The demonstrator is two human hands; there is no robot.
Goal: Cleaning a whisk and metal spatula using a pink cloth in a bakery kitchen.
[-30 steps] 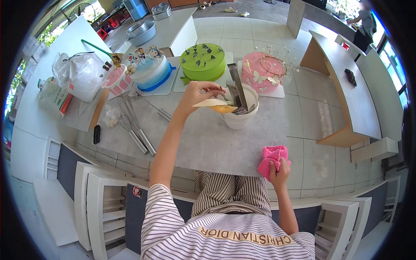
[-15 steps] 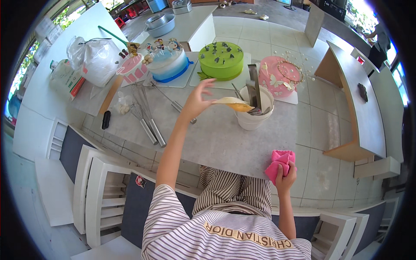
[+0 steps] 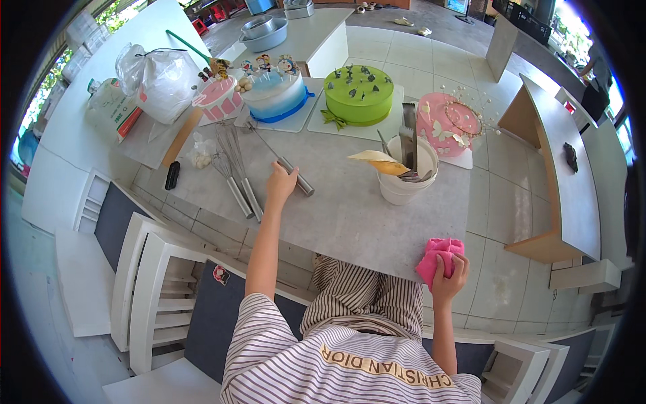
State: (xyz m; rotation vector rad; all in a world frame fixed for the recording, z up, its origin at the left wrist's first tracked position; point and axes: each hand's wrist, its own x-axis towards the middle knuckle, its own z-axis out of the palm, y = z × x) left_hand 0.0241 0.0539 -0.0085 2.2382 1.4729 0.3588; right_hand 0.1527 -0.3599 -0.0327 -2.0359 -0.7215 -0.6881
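Note:
My left hand [image 3: 280, 182] reaches over the table, thumb and fingers closed about the handle of a thin-shafted steel tool [image 3: 302, 183], its kind unclear. The tool lies slantwise on the table. To its left lie two whisks [image 3: 241, 192] with steel handles. At the table's near right edge, my right hand [image 3: 449, 276] grips a crumpled pink cloth [image 3: 439, 254]. A white bucket [image 3: 398, 192] stands right of centre. It holds metal spatulas [image 3: 408, 138], other tools and a cream-and-yellow scraper-like piece [image 3: 380, 160] leaning over the rim.
Along the far side stand a green cake [image 3: 359, 101], a blue-white cake [image 3: 274, 101] with figurines, and pink cakes [image 3: 441, 121] at both ends. Plastic bags [image 3: 165, 84] sit far left, by a black object [image 3: 172, 175]. White chairs [image 3: 158, 303] line the near side.
My left hand has left the scraper-like piece, which now rests in the bucket, and moved left and down to the steel tool's handle. My right hand still grips the cloth.

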